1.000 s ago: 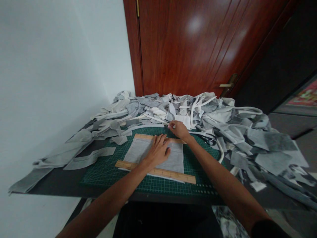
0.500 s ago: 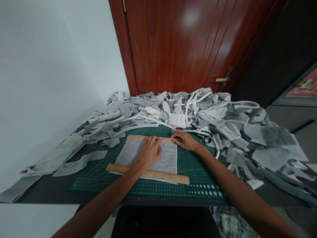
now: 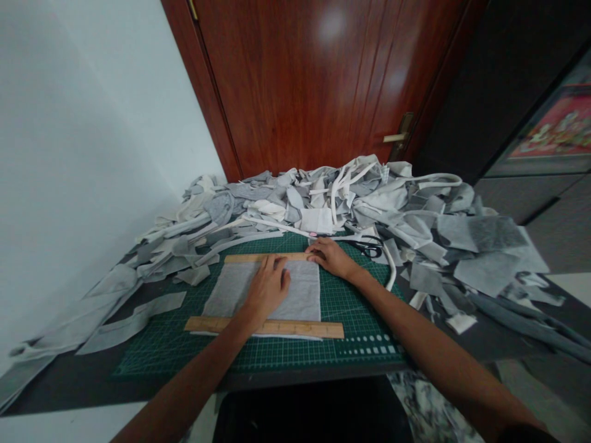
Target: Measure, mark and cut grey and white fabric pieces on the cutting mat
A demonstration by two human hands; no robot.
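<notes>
A piece of light grey fabric [image 3: 300,295] lies flat on a green cutting mat [image 3: 360,307]. Across its far edge runs a wooden ruler [image 3: 244,258]; a second wooden ruler [image 3: 305,328] crosses its near edge. My left hand [image 3: 268,286] rests on the fabric, fingers stretched out and their tips at the far ruler. At that ruler's right end is my right hand [image 3: 330,257], with thumb and fingers bent closely around it. Black-handled scissors [image 3: 369,246] lie just beyond my right hand.
Heaped grey and white fabric scraps [image 3: 318,191] cover the back of the dark table, spreading to both sides. A pale strip [image 3: 138,320] overlaps the mat's left side. Behind the table are a brown wooden door [image 3: 305,86] and a white wall [image 3: 92,111].
The camera view has turned slightly, so the scene sits further left. My left fingers lie a little straighter against the far ruler; my right hand stays at its right end.
</notes>
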